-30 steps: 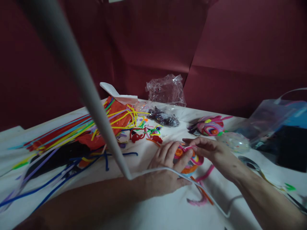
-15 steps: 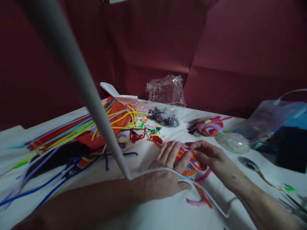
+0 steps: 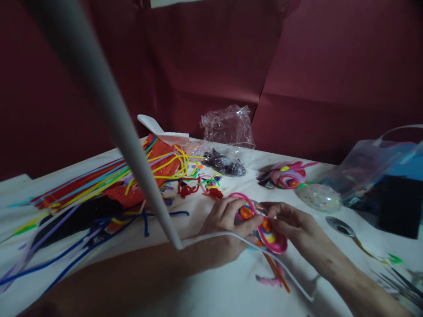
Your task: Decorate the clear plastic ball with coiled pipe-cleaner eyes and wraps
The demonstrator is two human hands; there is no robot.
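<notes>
Both hands are on a pipe-cleaner craft piece point(image 3: 275, 245), a bright form with pink loops and coiled orange, yellow and blue rounds. My left hand point(image 3: 228, 229) curls over its left side, fingers bent on the pink and orange coils. At its right edge, my right hand point(image 3: 287, 220) pinches the piece between thumb and fingers. Part of the form is hidden under the fingers. Below it, an orange pipe cleaner point(image 3: 279, 275) and a fuzzy pink strip point(image 3: 267, 280) lie on the white table.
A grey lamp-like pole point(image 3: 132, 145) and a white cord point(image 3: 294, 275) cross the view. Left lie many pipe cleaners point(image 3: 95, 176). Behind are a clear plastic bag point(image 3: 228, 127) and another coiled craft point(image 3: 289, 176). Right are a tape roll point(image 3: 340, 225), scissors point(image 3: 401, 286) and a black box point(image 3: 399, 206).
The pink loops have been turned, and more of the coiled orange and yellow rounds shows. My left fingers have gone from stretched flat to bent around the piece.
</notes>
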